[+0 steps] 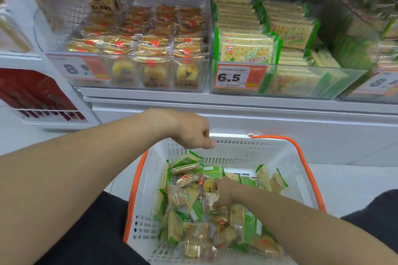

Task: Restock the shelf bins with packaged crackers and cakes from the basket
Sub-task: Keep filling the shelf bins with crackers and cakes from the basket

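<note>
A white basket (286, 178) with orange handles sits low in front of me, holding several green cracker packs (249, 224) and clear-wrapped cake packs (187, 179). My right hand (225, 192) is down among the packs in the basket's middle, its fingers curled round a clear-wrapped cake pack (212, 199). My left hand (190, 132) hovers over the basket's far left corner, fingers curled under, with nothing seen in it. On the shelf above, the left clear bin (129, 87) holds cakes and the right clear bin (301, 92) holds green cracker packs.
The cracker bin has a gap at its back right (336, 34). Price tags 6.5 (233, 77) and 8 (79, 69) hang on the bin fronts. A red display (36, 94) stands at lower left. More bins flank both sides.
</note>
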### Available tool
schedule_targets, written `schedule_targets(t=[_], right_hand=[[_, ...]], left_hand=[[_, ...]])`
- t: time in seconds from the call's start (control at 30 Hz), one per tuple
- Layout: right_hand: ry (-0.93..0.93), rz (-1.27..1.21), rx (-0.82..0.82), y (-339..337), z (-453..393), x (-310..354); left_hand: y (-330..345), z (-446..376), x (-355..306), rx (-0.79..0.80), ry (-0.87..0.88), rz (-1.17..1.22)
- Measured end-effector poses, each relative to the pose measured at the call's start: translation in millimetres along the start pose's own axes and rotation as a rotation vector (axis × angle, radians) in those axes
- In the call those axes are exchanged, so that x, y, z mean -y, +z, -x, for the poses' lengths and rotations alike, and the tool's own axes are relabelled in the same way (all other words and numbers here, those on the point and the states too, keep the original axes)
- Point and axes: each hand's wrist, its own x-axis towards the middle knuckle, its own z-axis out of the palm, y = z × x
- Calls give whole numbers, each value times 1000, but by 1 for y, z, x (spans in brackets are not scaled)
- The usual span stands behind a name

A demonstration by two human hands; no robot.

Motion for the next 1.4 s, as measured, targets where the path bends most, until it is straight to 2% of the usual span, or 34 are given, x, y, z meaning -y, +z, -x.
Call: schedule_targets(t=[0.13, 0.23, 0.33, 0.43, 0.57, 0.63, 0.73, 0.87, 0.97, 1.03, 1.2, 1.33, 1.4], right_hand=[[33, -177, -161, 67, -6, 1], [31, -302, -285, 76, -4, 2], [63, -252, -373, 70, 0, 4], [46, -180, -354, 53, 10, 4], [-81, -435, -330, -8, 29, 2], [-169, -455, -325, -54, 44, 6], [-289, -510, -250, -123, 81, 12], [-367, -740, -38, -174, 132, -3], [-468, -1021, 107, -180, 150, -24], [-532, -1122, 193, -180, 155, -31], [-653, -1350, 291, -180, 172, -16], [-704, -1411, 347, -179, 184, -7], [-720, -1393, 317, -180, 189, -4]], left_hand=[[-1, 0, -3, 17, 18, 0], [-5, 0, -4, 9, 39, 29], [-10, 0, -4, -12, 45, 85], [-13, 3, -5, -33, 56, 117], [-15, 10, 0, -38, 81, 191], [-18, 13, 4, -51, 77, 211], [-23, 16, 9, -79, 59, 219], [-27, 23, 9, -152, 88, 276], [-27, 30, 3, -254, 174, 386], [-27, 30, 0, -312, 267, 453], [-32, 27, -2, -521, 409, 691], [-35, 28, -5, -608, 423, 799], [-35, 27, -7, -633, 425, 833]])
